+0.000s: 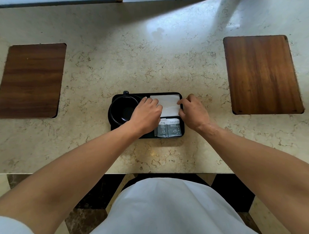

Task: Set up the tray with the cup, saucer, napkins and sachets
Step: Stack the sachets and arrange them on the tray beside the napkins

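Squaring white paper napkins [170, 105] in black tray [181, 130]: left hand [147, 113] and right hand [192, 113] fingers pinching edges. Thin, floppy, light; hold corners.

Marble counter [152, 55] set with two dark wooden panels [31, 80] [262, 74] (one at each side); checkered floor [94, 202] below.

Both hands [146, 114] [194, 113] forward, fingers seemingly curled
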The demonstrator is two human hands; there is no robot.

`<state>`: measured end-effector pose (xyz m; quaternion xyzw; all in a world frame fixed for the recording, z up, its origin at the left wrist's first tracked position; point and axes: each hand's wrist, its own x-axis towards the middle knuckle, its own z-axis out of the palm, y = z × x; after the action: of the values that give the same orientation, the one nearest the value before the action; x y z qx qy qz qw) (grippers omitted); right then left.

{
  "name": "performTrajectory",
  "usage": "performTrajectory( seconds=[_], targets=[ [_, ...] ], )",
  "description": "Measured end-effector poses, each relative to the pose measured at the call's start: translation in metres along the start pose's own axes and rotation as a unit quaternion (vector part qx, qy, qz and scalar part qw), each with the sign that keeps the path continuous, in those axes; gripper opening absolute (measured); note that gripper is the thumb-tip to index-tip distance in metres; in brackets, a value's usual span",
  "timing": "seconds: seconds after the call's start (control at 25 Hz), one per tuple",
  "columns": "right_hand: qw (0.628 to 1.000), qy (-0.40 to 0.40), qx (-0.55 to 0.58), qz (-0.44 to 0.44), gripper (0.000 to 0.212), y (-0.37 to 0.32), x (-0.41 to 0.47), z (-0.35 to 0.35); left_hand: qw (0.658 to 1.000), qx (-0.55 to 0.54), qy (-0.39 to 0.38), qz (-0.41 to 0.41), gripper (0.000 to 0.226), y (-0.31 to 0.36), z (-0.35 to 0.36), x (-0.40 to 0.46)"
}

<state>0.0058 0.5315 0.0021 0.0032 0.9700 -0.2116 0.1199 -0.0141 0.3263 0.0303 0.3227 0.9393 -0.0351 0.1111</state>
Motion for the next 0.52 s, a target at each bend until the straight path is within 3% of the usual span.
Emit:
performTrajectory(
  seconds=[0.28,0.52],
  targets=[
    [0.998,0.009,0.04,-0.051,0.023,-0.009,-0.027,0.008,0.995,-0.063,0.012,0.072,0.033,0.019,0.0,-0.032],
    [0.997,0.008,0.057,-0.05,0.021,-0.023,-0.05,0.023,0.991,-0.13,-0.018,0.031,0.035,0.032,0.017,-0.06]
  ],
)
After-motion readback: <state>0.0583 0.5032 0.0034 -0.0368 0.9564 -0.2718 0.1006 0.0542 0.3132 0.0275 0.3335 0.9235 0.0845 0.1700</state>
